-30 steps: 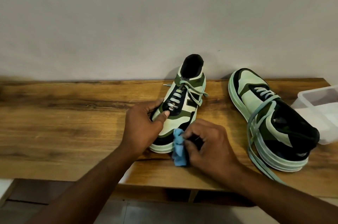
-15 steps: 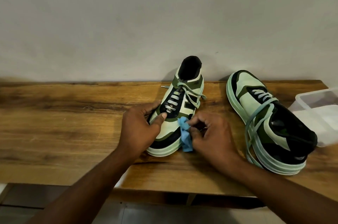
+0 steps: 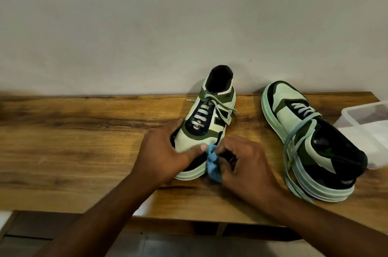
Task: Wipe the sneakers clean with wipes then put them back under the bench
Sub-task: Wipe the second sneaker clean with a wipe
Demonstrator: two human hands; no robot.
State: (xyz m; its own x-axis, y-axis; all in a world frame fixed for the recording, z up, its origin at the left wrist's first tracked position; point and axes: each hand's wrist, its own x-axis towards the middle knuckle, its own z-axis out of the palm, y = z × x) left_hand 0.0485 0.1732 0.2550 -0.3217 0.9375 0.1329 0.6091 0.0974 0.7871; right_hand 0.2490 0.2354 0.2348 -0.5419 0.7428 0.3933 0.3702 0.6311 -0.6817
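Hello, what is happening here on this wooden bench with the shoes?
A person is cleaning a pair of green, black and white sneakers on the wooden bench. The left hand steadies the upright sneaker at its toe, while the right hand pinches a crumpled blue wipe against its side. The other sneaker lies to the right, beside a clear plastic container.

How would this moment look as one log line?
step: wiping | left hand: holds sneaker | right hand: pinches blue wipe
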